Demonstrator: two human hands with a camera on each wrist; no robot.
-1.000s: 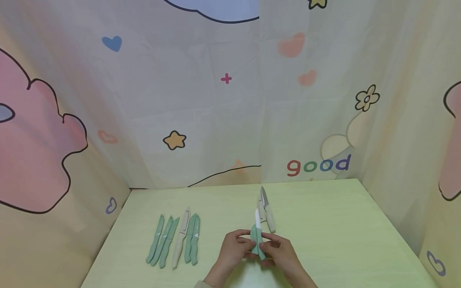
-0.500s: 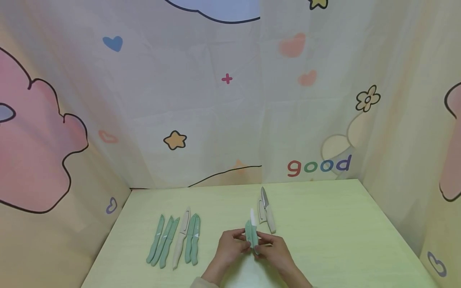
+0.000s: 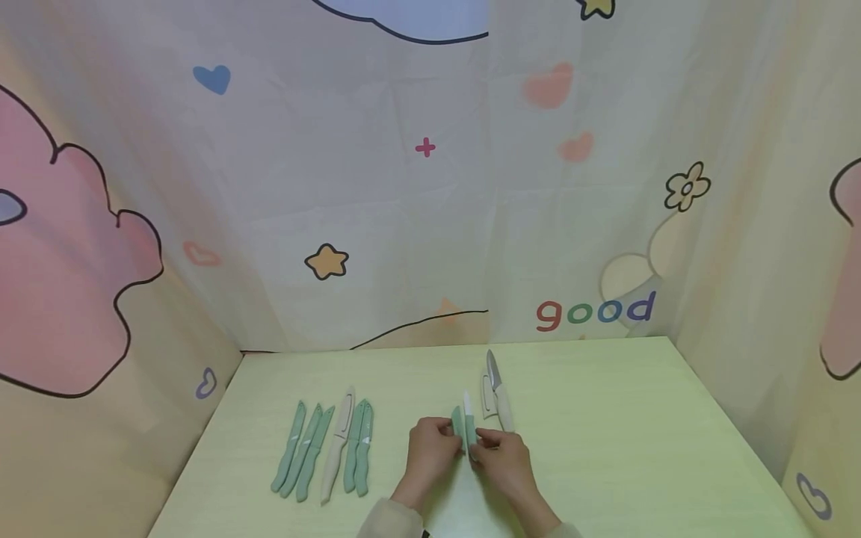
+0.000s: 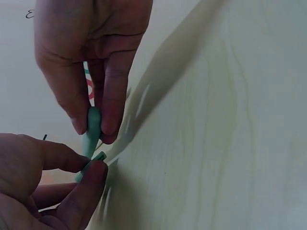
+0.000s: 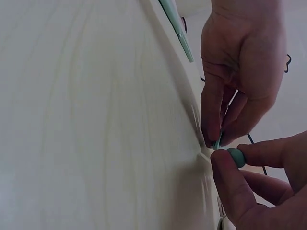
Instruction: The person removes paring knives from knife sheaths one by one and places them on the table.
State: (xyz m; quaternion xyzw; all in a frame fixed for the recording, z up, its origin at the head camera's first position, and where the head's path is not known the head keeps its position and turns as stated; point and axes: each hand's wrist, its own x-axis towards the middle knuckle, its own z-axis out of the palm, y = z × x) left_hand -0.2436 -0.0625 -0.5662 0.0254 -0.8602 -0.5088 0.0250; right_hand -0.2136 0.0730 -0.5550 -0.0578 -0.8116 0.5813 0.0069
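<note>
My left hand (image 3: pixel 432 452) pinches a green knife sheath (image 3: pixel 457 421) between thumb and fingers, above the table's front middle. Beside it, my right hand (image 3: pixel 504 462) pinches the green handle of a paring knife (image 3: pixel 470 427), its white blade bare and pointing away from me. Sheath and knife stand side by side with a narrow gap in the head view. In the left wrist view the rounded handle end (image 4: pixel 94 117) shows between the right fingers, and the sheath (image 4: pixel 100 157) between the left ones. The right wrist view shows the same handle end (image 5: pixel 236 157) from the other side.
Just beyond the right hand lie a beige knife (image 3: pixel 502 403) with a bare grey blade and a beige sheath (image 3: pixel 487 394). To the left, several green knives (image 3: pixel 311 456) lie in a row with a sheathed beige knife (image 3: pixel 335 452). A printed curtain (image 3: pixel 403 224) surrounds the pale table (image 3: pixel 605 433).
Both hands have moved slightly left with the knife and sheath. The two pieces, together earlier, now stand slightly apart and more upright. The knives on the table have not moved.
</note>
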